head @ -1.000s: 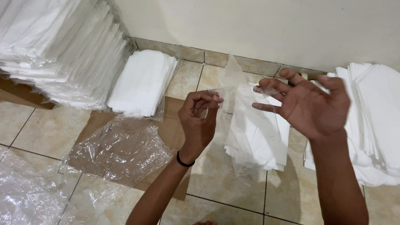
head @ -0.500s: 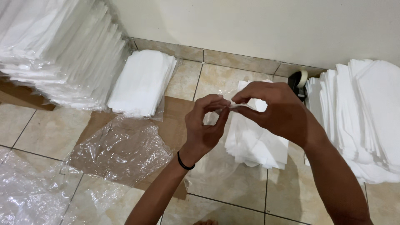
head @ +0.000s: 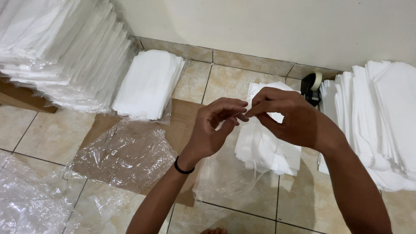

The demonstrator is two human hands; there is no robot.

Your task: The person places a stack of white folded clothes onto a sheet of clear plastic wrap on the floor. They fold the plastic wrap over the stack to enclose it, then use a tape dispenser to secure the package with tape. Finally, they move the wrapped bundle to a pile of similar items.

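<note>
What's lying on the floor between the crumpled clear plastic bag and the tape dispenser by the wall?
In the head view, a small stack of white cloths lies between the clear plastic bag and the tape dispenser.

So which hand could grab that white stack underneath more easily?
Probably the right hand: it hovers directly over the white stack, while the left hand sits beside it, over the brown cardboard.

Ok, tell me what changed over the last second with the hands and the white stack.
The right hand, spread open and raised a second ago, swung left and closed into a pinch. It now meets the left hand fingertip to fingertip above the white stack. The thin clear film seen between the hands earlier is hard to make out now. The stack, the crumpled plastic bag and the tape roll stayed put.
</note>
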